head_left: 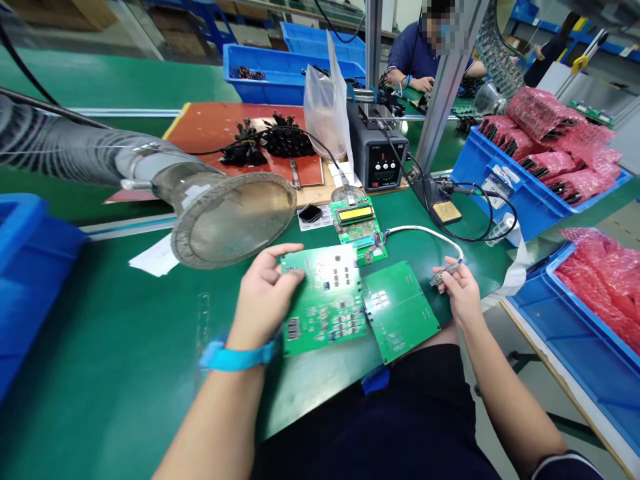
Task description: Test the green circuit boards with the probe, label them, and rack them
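My left hand (pixel 267 290), with a blue band at the wrist, grips the left edge of a green circuit board (pixel 325 300) with its thumb on top. Small chips and components dot that board's face. Just right of it, a second green circuit board (pixel 400 310) lies at an angle near the table's front edge. My right hand (pixel 460 290) pinches a small probe connector (pixel 444 273) with pins at its tip. A white cable (pixel 425 230) runs from the connector to a small board with a yellow display (pixel 356 213), behind the two boards.
A fume extractor hood (pixel 235 220) hangs over the left side. At the back stand a black soldering station (pixel 379 157) and an iron holder (pixel 440 200). Blue bins (pixel 520 207) with pink bubble-wrapped packs line the right. A co-worker (pixel 415 57) sits across the table.
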The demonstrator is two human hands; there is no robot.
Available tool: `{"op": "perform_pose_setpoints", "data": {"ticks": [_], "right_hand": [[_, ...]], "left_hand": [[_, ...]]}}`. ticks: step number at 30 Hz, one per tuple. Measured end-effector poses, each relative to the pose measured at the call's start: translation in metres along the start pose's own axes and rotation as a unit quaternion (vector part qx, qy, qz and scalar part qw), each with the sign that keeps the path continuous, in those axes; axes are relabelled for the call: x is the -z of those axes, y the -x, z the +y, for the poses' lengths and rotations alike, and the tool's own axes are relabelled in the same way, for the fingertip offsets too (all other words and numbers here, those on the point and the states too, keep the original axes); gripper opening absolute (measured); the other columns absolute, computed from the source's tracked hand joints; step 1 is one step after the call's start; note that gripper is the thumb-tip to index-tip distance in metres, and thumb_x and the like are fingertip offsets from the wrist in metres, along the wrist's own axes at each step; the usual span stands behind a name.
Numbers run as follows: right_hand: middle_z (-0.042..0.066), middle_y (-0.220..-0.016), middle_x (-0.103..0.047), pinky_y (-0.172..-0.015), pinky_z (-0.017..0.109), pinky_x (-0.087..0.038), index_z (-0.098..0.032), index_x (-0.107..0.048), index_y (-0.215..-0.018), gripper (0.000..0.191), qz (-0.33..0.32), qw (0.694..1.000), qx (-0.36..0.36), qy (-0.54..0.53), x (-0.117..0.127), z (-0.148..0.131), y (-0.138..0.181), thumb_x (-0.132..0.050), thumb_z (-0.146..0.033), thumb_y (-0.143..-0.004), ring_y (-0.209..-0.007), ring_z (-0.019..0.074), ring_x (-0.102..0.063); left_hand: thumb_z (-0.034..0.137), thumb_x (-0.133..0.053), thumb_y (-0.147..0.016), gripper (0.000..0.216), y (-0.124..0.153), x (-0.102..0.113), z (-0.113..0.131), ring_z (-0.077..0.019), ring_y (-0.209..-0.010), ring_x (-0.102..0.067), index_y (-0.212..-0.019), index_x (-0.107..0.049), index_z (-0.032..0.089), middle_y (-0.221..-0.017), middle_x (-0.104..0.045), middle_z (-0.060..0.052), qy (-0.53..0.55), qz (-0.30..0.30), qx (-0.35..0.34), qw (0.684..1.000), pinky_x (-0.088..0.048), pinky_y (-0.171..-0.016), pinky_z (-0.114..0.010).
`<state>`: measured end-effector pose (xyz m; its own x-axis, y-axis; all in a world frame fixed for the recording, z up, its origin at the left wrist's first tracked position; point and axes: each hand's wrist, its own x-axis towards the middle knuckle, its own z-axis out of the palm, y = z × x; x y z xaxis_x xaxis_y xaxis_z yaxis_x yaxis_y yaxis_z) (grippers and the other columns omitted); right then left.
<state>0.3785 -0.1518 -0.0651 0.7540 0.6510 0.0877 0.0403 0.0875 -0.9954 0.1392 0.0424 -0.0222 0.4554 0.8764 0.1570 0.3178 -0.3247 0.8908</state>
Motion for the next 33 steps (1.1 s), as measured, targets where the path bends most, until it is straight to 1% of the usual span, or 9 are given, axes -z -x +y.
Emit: {"op": "perform_pose_setpoints", "data": {"ticks": [7,10,12,14,16,18,21,28,33], "right_hand": [[0.004,-0.089,-0.068,-0.056,0.025,-0.046,-0.019,-0.052,-0.110,0.037,0.004,0.998,-0.012,-0.058,0.006,0.017,-0.006,-0.063,-0.032,-0.078,-0.054,0.0085,-0.053],[0.004,-0.090,-0.068,-0.055,0.025,-0.046,-0.019,-0.053,-0.110,0.036,-0.003,0.998,-0.016,-0.059,0.006,0.017,-0.005,-0.063,-0.032,-0.078,-0.055,0.0089,-0.053],[0.004,-0.089,-0.068,-0.055,0.024,-0.045,-0.018,-0.053,-0.109,0.036,-0.008,0.998,-0.016,-0.067,0.006,0.017,-0.006,-0.064,-0.033,-0.078,-0.055,0.0086,-0.052],[0.003,-0.089,-0.067,-0.055,0.024,-0.045,-0.018,-0.053,-0.109,0.036,-0.015,0.997,-0.017,-0.076,0.006,0.017,-0.006,-0.065,-0.032,-0.078,-0.055,0.0082,-0.052],[0.003,-0.089,-0.067,-0.055,0.023,-0.045,-0.019,-0.054,-0.109,0.035,-0.020,0.996,-0.019,-0.080,0.007,0.017,-0.007,-0.065,-0.031,-0.078,-0.056,0.0082,-0.052],[0.003,-0.090,-0.067,-0.055,0.023,-0.045,-0.019,-0.054,-0.109,0.035,-0.023,0.996,-0.020,-0.079,0.007,0.017,-0.006,-0.065,-0.031,-0.078,-0.056,0.0085,-0.052],[0.002,-0.089,-0.068,-0.055,0.023,-0.045,-0.021,-0.055,-0.108,0.034,-0.026,0.996,-0.022,-0.088,0.007,0.016,-0.006,-0.066,-0.031,-0.078,-0.057,0.0088,-0.052],[0.002,-0.087,-0.069,-0.054,0.023,-0.044,-0.021,-0.056,-0.106,0.033,-0.031,0.991,-0.028,-0.128,0.008,0.018,-0.009,-0.068,-0.029,-0.076,-0.056,0.0087,-0.051],[0.001,-0.087,-0.069,-0.053,0.022,-0.043,-0.021,-0.056,-0.106,0.034,-0.031,0.990,-0.029,-0.133,0.007,0.018,-0.009,-0.068,-0.028,-0.076,-0.055,0.0079,-0.052]], "left_hand": [[0.040,-0.059,-0.064,0.027,-0.015,0.028,-0.027,-0.0239,-0.043,-0.052,-0.081,-0.060,0.019,-0.045,-0.048,0.002,-0.168,-0.048,0.098,0.980,-0.040,-0.040,-0.032],[0.052,-0.063,-0.067,0.041,-0.010,0.022,-0.015,-0.0421,-0.090,-0.060,-0.088,-0.061,0.018,-0.080,-0.062,-0.015,-0.253,0.017,0.073,0.965,-0.049,-0.069,-0.053],[0.060,-0.060,-0.071,0.054,-0.002,0.007,0.007,-0.0458,-0.123,-0.040,-0.106,-0.059,0.019,-0.117,-0.055,-0.020,-0.280,0.036,0.004,0.959,-0.037,-0.094,-0.062],[0.066,-0.059,-0.072,0.068,0.010,-0.019,0.035,-0.0463,-0.133,-0.027,-0.122,-0.053,0.019,-0.134,-0.047,-0.019,-0.276,-0.043,-0.148,0.949,-0.024,-0.104,-0.066],[0.077,-0.061,-0.061,0.096,0.023,-0.050,0.061,-0.0503,-0.137,-0.011,-0.137,-0.041,0.021,-0.147,-0.032,-0.020,-0.273,-0.195,-0.233,0.913,-0.019,-0.103,-0.070],[0.083,-0.064,-0.047,0.119,0.033,-0.078,0.081,-0.0535,-0.136,-0.006,-0.143,-0.034,0.019,-0.150,-0.025,-0.024,-0.310,-0.301,-0.244,0.868,-0.013,-0.103,-0.072],[0.071,-0.075,-0.044,0.122,0.039,-0.099,0.097,-0.0528,-0.136,-0.010,-0.145,-0.031,0.018,-0.149,-0.025,-0.027,-0.387,-0.349,-0.207,0.828,-0.009,-0.105,-0.069],[0.064,-0.079,-0.049,0.117,0.028,-0.057,0.107,-0.0490,-0.135,-0.021,-0.145,-0.025,0.024,-0.147,-0.018,-0.024,-0.229,-0.287,-0.272,0.889,-0.032,-0.102,-0.063],[0.075,-0.073,-0.041,0.103,0.026,-0.057,0.077,-0.0446,-0.139,-0.012,-0.122,-0.031,0.028,-0.144,-0.015,-0.018,0.002,-0.156,-0.340,0.927,-0.026,-0.106,-0.065]]}}
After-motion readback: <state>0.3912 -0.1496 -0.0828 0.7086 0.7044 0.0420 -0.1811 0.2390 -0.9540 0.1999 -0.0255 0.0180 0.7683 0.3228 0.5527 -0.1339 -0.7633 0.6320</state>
